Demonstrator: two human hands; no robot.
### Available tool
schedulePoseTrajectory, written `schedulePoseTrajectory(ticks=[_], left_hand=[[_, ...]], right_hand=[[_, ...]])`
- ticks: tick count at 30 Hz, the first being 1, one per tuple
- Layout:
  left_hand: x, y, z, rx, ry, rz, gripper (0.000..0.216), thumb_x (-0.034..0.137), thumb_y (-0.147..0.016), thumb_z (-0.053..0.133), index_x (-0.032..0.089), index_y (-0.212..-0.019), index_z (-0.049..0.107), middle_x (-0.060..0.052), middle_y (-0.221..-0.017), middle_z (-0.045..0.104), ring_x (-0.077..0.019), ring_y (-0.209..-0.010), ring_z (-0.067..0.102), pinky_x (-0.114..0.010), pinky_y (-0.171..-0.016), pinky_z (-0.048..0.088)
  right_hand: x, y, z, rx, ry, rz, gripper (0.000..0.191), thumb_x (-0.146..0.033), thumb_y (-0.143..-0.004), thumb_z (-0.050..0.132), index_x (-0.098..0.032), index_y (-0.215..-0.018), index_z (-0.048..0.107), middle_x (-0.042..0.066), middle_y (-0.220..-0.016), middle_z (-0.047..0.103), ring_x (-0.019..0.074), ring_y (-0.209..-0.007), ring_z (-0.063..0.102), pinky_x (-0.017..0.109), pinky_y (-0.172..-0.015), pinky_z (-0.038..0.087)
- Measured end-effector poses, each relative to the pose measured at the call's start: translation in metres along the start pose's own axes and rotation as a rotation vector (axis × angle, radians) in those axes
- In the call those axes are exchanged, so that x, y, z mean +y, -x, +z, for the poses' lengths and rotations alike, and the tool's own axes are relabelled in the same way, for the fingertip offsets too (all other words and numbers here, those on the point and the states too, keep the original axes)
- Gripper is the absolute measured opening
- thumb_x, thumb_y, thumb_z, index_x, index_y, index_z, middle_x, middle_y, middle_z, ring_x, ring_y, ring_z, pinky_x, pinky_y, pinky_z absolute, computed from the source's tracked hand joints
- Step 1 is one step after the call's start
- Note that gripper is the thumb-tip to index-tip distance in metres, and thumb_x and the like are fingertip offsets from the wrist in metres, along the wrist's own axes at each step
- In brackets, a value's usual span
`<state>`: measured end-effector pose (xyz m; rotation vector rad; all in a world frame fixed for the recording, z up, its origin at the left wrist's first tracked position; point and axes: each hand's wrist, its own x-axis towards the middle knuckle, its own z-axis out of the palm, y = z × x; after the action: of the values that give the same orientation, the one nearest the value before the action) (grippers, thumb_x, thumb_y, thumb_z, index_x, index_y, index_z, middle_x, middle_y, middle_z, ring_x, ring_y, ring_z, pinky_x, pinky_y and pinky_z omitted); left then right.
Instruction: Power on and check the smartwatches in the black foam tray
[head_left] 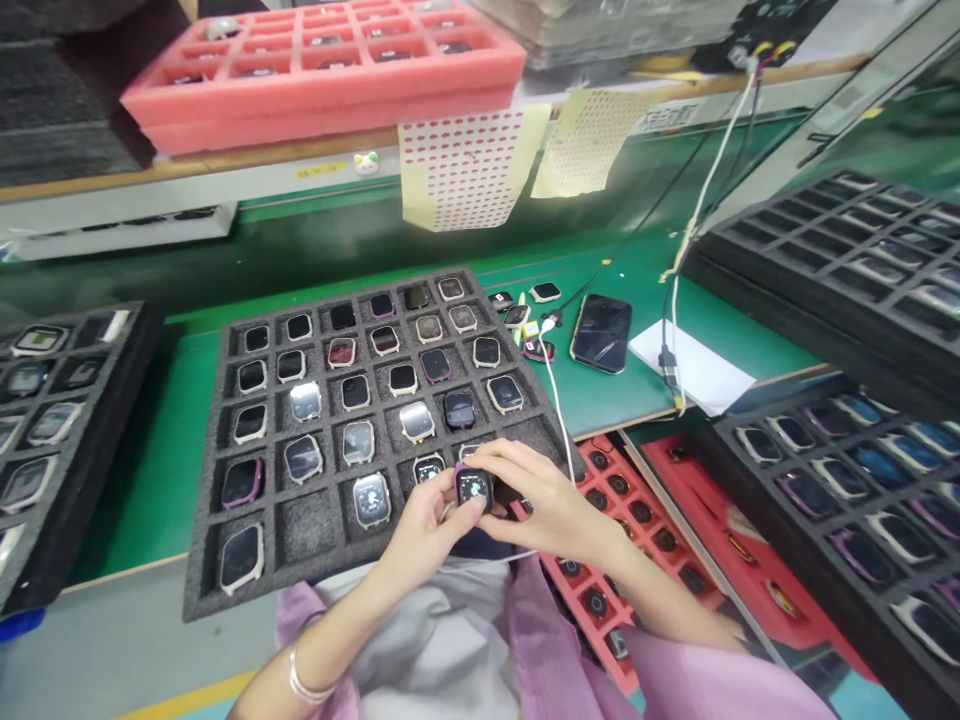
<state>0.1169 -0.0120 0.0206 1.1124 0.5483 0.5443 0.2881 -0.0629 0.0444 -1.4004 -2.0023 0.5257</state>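
While both hands meet over the near right corner of the black foam compartment tray (225, 300), the small square purple-cased watch body (474, 487) sits pinched between them, lit face up, lifted clear of any cell. The left hand (427, 525) grips it from the left side with fingers closed on the case and the thumb by the screen. The right hand (544, 500) curls over the far and right edges, fingers clenched on it too. So it's a two-handed hold, nothing released.

My read: this is the checking stage, one piece out of the tray and being looked over at close range. The tray's cells hold rows of similar watch bodies, some dark-faced, some silvery, and a bare cell (309, 522) shows in the near row to the left.

A thin white cable (556, 405) trails down the green surface (165, 450) right beside the right hand, and a red tray of round black parts (637, 525) lies just under that wrist. Any setting down would call for a steady grip by the case edges, face untouched — and for keeping clear of that cable.
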Motion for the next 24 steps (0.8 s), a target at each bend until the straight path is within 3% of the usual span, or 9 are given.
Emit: schedulePoseTrajectory(ticks=[13,18,21,24], left_hand=[[0.001,0.002,0.003,-0.001,-0.108,-0.032,0.026,0.031,-0.089,0.056,0.013,-0.109,0.056,-0.009,-0.104,0.063,-0.0207,-0.096,0.057,-0.032,-0.088,0.043],[0.006,0.007,0.008,-0.043,-0.262,-0.109,0.034,0.033,-0.087,0.060,0.018,-0.115,0.049,-0.001,-0.094,0.060,-0.0089,-0.062,0.046,-0.022,-0.059,0.039],[0.006,0.009,0.010,-0.038,-0.276,-0.113,0.028,0.034,-0.087,0.059,0.018,-0.109,0.050,-0.001,-0.091,0.060,-0.0070,-0.056,0.040,-0.021,-0.052,0.035],[0.006,0.013,0.014,0.018,-0.184,0.000,0.036,0.037,-0.089,0.058,0.020,-0.118,0.045,-0.005,-0.104,0.062,-0.0109,-0.071,0.054,-0.024,-0.067,0.046]], right_hand=[[-0.003,0.001,-0.007,0.025,0.038,-0.002,0.039,-0.022,-0.079,0.066,-0.016,-0.117,0.058,0.010,-0.106,0.063,0.0234,-0.099,0.060,0.037,-0.086,0.049],[0.007,0.003,-0.041,0.024,-0.039,0.008,0.040,-0.030,-0.082,0.069,-0.017,-0.118,0.056,0.010,-0.110,0.062,0.0229,-0.103,0.058,0.036,-0.090,0.048],[0.016,0.007,-0.057,0.003,0.152,0.113,0.034,-0.029,-0.086,0.064,-0.016,-0.116,0.058,0.013,-0.108,0.061,0.0271,-0.102,0.057,0.043,-0.088,0.048],[0.012,0.014,-0.058,-0.041,0.341,0.179,0.035,-0.026,-0.089,0.059,-0.015,-0.121,0.057,0.017,-0.119,0.057,0.0340,-0.114,0.051,0.053,-0.094,0.043]])
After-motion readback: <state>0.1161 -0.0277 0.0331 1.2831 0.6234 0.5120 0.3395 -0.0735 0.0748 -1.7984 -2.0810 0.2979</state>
